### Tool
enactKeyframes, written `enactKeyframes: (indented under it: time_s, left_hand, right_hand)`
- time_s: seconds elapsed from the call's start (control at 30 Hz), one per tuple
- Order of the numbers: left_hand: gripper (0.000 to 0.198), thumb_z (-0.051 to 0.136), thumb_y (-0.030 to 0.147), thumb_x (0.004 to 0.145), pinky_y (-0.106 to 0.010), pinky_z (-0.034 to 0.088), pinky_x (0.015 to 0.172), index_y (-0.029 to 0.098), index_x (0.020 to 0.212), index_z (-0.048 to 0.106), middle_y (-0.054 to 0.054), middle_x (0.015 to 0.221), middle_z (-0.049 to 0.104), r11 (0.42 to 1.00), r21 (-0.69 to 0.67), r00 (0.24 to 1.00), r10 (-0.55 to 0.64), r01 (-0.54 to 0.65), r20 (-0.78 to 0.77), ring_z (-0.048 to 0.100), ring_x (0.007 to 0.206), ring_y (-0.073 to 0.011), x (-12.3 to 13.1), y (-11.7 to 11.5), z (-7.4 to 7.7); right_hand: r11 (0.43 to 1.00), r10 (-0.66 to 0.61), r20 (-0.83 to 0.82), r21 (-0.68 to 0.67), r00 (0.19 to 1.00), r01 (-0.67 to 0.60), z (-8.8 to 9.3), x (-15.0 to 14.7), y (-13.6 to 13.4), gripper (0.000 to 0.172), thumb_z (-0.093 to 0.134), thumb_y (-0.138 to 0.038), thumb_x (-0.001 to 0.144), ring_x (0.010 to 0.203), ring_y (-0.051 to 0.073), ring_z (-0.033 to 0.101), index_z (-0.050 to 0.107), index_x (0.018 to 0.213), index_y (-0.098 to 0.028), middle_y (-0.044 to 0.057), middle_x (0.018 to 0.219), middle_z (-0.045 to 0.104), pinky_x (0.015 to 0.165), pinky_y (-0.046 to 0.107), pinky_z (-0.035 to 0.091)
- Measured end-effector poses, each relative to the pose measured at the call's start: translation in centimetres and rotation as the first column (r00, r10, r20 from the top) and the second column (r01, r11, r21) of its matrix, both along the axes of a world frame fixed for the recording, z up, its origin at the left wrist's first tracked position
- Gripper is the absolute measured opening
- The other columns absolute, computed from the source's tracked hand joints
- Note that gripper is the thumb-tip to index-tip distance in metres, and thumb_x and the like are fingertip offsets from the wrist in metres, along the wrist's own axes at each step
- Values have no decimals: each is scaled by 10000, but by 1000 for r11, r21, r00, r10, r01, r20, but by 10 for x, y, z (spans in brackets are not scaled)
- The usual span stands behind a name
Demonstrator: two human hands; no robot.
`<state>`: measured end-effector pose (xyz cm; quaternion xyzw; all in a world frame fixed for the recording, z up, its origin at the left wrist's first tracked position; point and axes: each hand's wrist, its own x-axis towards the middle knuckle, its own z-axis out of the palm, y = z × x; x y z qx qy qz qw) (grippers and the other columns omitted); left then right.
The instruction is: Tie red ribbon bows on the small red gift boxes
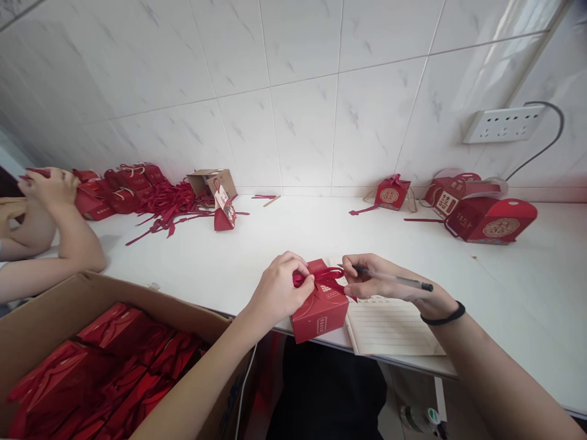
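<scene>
A red gift box [316, 319] with pale printed characters stands at the front edge of the white table. Across its top lies a dark red ribbon [326, 276] tied in a bow. My left hand [280, 288] pinches the bow's left loop between thumb and fingers. On the other side, my right hand [378, 278] has its fingers curled around a pen [408, 282], its thumb and fingertips at the ribbon's right loop and tail. Whether those fingertips grip the ribbon I cannot tell. Beneath my right hand lies an open lined notebook [394, 330], touching or close to the box.
A cardboard carton [87, 282] full of red boxes is at left. Behind it show another person's arms [59, 244]. Loose ribbons [167, 205], a small tagged box [224, 217] and more red boxes [493, 223] sit along the wall, below a power socket [504, 124].
</scene>
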<state>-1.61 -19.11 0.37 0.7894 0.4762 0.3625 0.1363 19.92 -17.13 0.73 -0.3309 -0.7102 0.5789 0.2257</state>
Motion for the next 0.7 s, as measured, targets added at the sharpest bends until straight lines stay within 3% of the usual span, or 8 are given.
enactKeyframes:
  time_s: [0.17, 0.33, 0.43, 0.5, 0.53, 0.57, 0.63, 0.7]
  left_hand:
    - [111, 536, 198, 747, -331, 492, 736, 192, 636, 536, -40, 846, 615, 1000, -13, 1000, -5, 5, 4, 603, 792, -175, -2, 1, -2]
    - [116, 537, 213, 755, -333, 485, 756, 190, 641, 545, -40, 853, 605, 999, -50, 1000, -13, 14, 23, 597, 806, -175, -2, 1, -3]
    - [112, 558, 253, 753, -336, 478, 782, 189, 663, 575, -44, 866, 609, 995, -95, 997, -9, 16, 73, 599, 829, -183, -2, 1, -2]
    - [165, 537, 298, 771, -339, 474, 804, 187, 672, 607, -54, 881, 628, 987, -154, 986, -27, 53, 167, 605, 858, -195, -6, 2, 0]
    - [219, 494, 318, 796, -343, 470, 818, 187, 680, 626, -59, 892, 643, 977, -193, 972, -44, 90, 231, 607, 876, -202, -8, 4, 1]
    - [290, 433, 331, 824, -348, 464, 833, 188, 689, 646, -63, 898, 658, 964, -230, 952, -57, 131, 301, 609, 893, -208, -11, 5, 1]
    - [406, 323, 326, 853, -357, 453, 853, 185, 713, 678, -65, 894, 685, 935, -291, 896, -59, 205, 439, 612, 912, -216, -16, 8, 0]
    - [432, 303, 322, 837, -363, 452, 845, 175, 732, 696, -65, 870, 701, 899, -358, 827, -8, 252, 561, 619, 892, -224, -19, 11, -2]
  right_hand:
    - [1000, -3, 25, 9, 1000, 3, 5, 7, -2, 298, 608, -203, 655, 497, 78, 362, 310, 639, -203, -70, 553, 337, 451, 209, 257]
    - [997, 73, 44, 5, 996, -73, 6, 20, -3, 332, 648, -159, 626, 482, 77, 385, 319, 623, -200, -67, 548, 378, 441, 205, 284]
    - [992, 124, 46, -25, 991, -123, 7, 27, 1, 358, 708, -236, 639, 489, 86, 406, 352, 634, -197, -50, 566, 427, 447, 216, 315]
    - [998, 31, 55, 60, 998, -34, 8, 30, 6, 330, 707, -349, 688, 521, 108, 438, 417, 667, -192, -23, 589, 477, 469, 235, 335]
    - [985, -91, 48, 155, 995, 82, 8, 31, 8, 324, 685, -405, 720, 538, 119, 447, 443, 688, -191, -10, 602, 494, 481, 245, 339]
    - [934, -249, 16, 270, 968, 235, 8, 30, 9, 327, 655, -451, 751, 551, 127, 451, 459, 708, -193, -2, 613, 502, 493, 254, 340]
    - [729, -517, -111, 463, 849, 505, 8, 24, 5, 333, 606, -498, 795, 578, 143, 462, 465, 740, -202, 14, 655, 520, 520, 273, 353]
    - [586, -578, -201, 572, 791, 574, 8, 10, -7, 309, 622, -484, 799, 643, 168, 502, 471, 792, -214, 36, 752, 562, 568, 292, 387]
